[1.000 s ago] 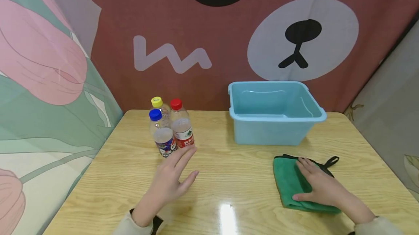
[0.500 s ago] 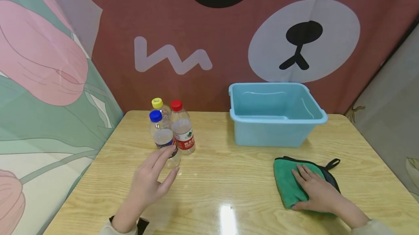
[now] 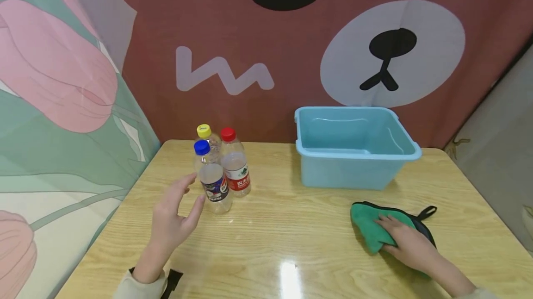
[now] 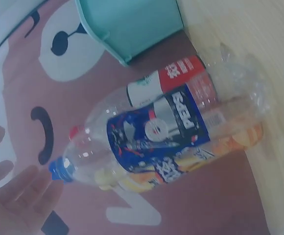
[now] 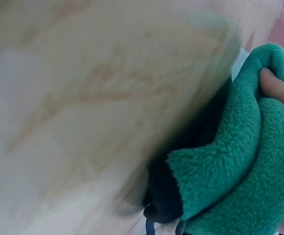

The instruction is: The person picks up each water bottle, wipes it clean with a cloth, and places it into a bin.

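My right hand [image 3: 410, 243] grips a green plush cloth [image 3: 366, 222] with dark edging and a black hanging loop, at the right of the table. In the right wrist view the cloth [image 5: 245, 161] is bunched into folds under my thumb [image 5: 278, 90]. My left hand [image 3: 172, 218] stands just left of the blue-capped Pepsi bottle [image 3: 215, 188], thumb and fingers apart with nothing between them. Behind that bottle stand a red-capped bottle [image 3: 237, 169] and a yellow-capped bottle [image 3: 204, 131], which is mostly hidden. All three are clear plastic and upright.
A light blue plastic tub [image 3: 345, 169] stands at the back right, beyond the cloth; nothing shows inside it. The wooden table [image 3: 283, 225] ends at a printed bear curtain [image 3: 287, 58] behind. A flowered curtain [image 3: 62, 77] hangs on the left.
My left hand has moved left, from in front of the bottles to beside the blue-capped one. My right hand, earlier flat on the cloth, has gathered it into folds.
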The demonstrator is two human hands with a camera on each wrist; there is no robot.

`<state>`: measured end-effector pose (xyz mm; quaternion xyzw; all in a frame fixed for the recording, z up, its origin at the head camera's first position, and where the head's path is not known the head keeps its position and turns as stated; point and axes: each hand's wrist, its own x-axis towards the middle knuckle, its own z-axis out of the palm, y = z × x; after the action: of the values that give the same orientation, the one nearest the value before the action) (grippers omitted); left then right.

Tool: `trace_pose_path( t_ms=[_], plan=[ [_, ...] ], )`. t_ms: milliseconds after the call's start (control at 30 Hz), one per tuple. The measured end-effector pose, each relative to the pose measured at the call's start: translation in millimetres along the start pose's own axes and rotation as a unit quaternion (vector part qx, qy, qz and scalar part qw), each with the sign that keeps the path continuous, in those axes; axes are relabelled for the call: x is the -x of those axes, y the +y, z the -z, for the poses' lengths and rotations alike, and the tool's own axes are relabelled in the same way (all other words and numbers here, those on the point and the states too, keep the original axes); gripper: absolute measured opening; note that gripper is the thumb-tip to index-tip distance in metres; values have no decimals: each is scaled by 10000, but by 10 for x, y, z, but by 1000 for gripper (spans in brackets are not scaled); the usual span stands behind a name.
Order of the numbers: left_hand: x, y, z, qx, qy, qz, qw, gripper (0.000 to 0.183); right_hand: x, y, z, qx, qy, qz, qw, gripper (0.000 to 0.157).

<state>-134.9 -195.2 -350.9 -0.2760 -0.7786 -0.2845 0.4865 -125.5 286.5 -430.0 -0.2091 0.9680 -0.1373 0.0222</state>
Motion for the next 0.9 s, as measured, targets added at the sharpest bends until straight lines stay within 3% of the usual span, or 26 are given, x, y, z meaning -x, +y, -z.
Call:
trace_pose_path(
  t_ms=[133, 267, 467, 633, 900],
  plan=[
    [-14, -85, -22, 147, 131, 321, 9993, 43, 45, 17, 21, -293, 205, -50, 9993, 58],
    [-23, -145, -29, 225, 84, 885, 9958, 38, 59, 27, 43, -647, 358, 3, 9973, 54],
    [-34, -188, -26, -15, -267, 1583, 9870, 55, 42, 0, 64, -1244, 445, 78, 9912, 48],
    [-72, -223, -67, 43, -551, 1908, 9801, 62, 37, -27, 76, -1367, 827, 182, 9870, 47],
    [-123, -301, -147, 234, -604, 2339, 9701, 63, 55, -84, 121, -1747, 1155, 238, 9775, 46]
  ],
)
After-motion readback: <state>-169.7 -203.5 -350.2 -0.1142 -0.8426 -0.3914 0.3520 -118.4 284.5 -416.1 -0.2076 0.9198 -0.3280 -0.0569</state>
